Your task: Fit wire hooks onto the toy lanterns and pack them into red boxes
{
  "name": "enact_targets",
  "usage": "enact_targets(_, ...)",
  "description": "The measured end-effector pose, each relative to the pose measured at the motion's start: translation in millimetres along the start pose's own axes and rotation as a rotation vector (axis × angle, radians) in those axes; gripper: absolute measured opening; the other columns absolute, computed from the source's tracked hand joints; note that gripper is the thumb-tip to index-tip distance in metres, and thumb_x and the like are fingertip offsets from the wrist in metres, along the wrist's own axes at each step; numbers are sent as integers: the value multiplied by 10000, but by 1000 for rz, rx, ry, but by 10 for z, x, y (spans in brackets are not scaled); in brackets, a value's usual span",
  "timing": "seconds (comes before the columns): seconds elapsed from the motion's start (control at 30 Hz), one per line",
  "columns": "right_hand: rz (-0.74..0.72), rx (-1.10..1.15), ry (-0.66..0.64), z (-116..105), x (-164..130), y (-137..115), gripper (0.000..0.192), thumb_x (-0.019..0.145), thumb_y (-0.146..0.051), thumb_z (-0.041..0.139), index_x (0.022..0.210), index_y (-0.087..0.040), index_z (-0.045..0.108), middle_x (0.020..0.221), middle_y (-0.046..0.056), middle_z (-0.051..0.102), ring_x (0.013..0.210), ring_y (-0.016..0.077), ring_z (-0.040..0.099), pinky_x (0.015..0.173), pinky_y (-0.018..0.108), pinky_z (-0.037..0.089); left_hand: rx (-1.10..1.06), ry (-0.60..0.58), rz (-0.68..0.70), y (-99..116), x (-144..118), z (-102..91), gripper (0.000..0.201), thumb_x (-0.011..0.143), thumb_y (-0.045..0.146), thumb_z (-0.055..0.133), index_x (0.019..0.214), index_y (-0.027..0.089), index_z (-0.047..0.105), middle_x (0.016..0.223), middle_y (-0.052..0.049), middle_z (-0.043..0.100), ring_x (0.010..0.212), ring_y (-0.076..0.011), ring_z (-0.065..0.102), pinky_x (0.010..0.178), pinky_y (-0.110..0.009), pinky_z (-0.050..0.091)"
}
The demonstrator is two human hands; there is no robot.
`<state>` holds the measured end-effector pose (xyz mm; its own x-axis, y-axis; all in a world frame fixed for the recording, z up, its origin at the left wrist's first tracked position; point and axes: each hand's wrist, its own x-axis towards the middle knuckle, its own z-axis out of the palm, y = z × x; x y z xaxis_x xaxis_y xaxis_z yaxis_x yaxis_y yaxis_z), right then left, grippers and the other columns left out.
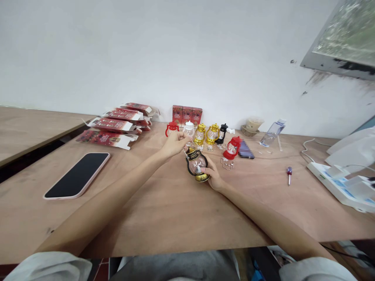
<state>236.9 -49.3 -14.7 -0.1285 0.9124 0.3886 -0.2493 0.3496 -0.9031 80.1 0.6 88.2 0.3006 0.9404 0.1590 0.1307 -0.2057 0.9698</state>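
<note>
Head view: right hand (213, 175) is gripping a black-and-gold lantern (197, 166) at worktop (164, 210) centre, while left hand (175, 143) is pinching a thin pin at its cap, eleven o'clock (assembly seemingly unfinished); six finished lanterns (200, 133) are waiting at twelve o'clock.

One view only, from a camera worn on the person's head, facing forward and down over a wooden table (175, 210) toward a white wall (175, 50) at the far side. Both forearms run in from the near corners and meet just above the picture's middle. The near table edge and the lap fill the bottom. Wide lens: the table edges bow, and the far things look small. A window (345, 35) cuts the top right corner.
</note>
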Motion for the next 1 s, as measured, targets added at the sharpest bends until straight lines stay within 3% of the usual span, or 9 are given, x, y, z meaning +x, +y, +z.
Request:
enact_targets(0.7, 51, 32, 41, 23, -2, -32, 424, 601, -322, 621, 1021, -262, 631, 961, 11, 643, 931, 209, 565, 861, 361, 428, -43, -19, -69, -102, 70, -41, 185, 792, 231, 618, 665, 129, 530, 453, 60, 457, 356, -20, 364, 348, -131, 184)
enact_targets(1.0, 7, 44, 44, 23, -15, 30, 396, 653, -386, 615, 1028, -259, 626, 957, 15, 639, 890, 196, 580, 824, 336, 444, -76, 23, -120, -214, 80, 17, 210, 820, 225, 593, 674, 155, 460, 409, 104, 384, 298, -7, 279, 348, -124, 166)
